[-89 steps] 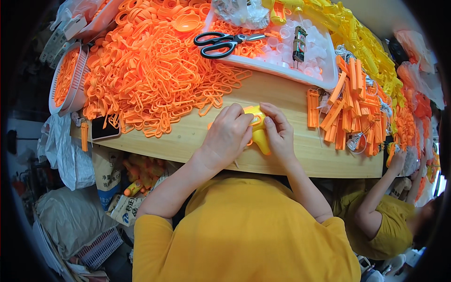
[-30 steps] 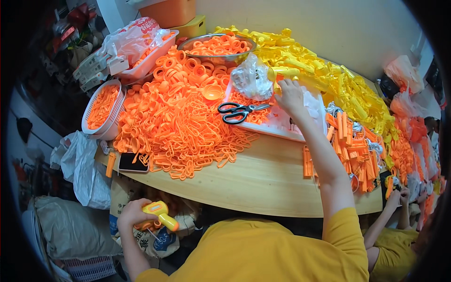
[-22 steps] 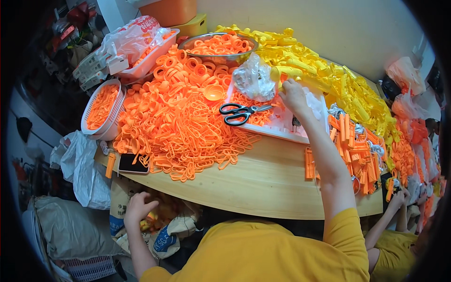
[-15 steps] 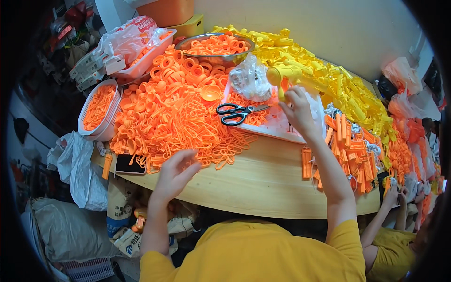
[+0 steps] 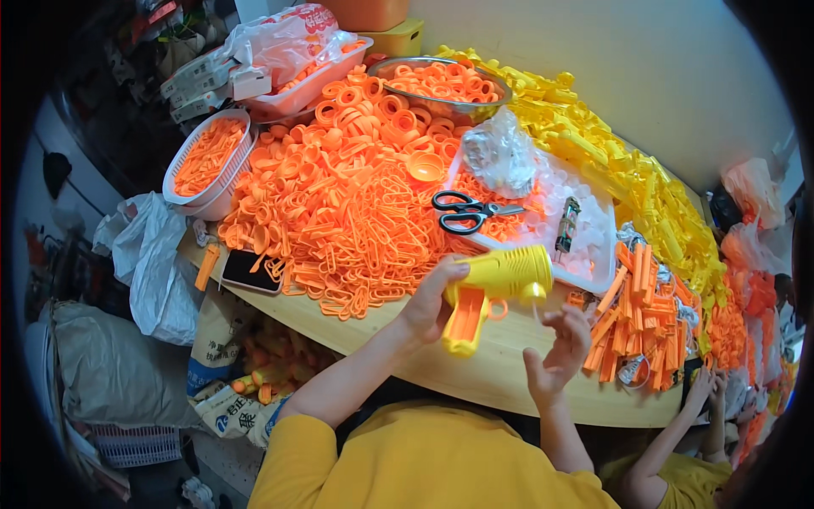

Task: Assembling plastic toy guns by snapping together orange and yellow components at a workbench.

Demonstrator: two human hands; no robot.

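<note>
My left hand (image 5: 431, 304) is closed around the rear of a yellow toy gun (image 5: 509, 270) with an orange insert in its grip and a small orange ring below the barrel. The gun is held above the table's near edge, its wide ribbed end to the right. Below that end is a small translucent white piece (image 5: 536, 310), close to the fingertips of my right hand (image 5: 560, 352). That hand's fingers are loosely curled, with the thumb apart from them. Whether they touch the piece is hard to tell.
Beyond the hands are a heap of orange clips and rings (image 5: 348, 212), black-handled scissors (image 5: 462, 212) and a white tray (image 5: 604, 276) with a patterned-handled tool (image 5: 567, 226). Yellow parts (image 5: 593, 136) pile along the wall. Orange bars (image 5: 632, 318) lie right; a phone (image 5: 251, 271) lies left. A co-worker's hands (image 5: 708, 390) are far right.
The yellow toy gun has come from over the tray to the near table edge and is now in my left hand. My right hand has let go and moved down toward me. The view has shifted.
</note>
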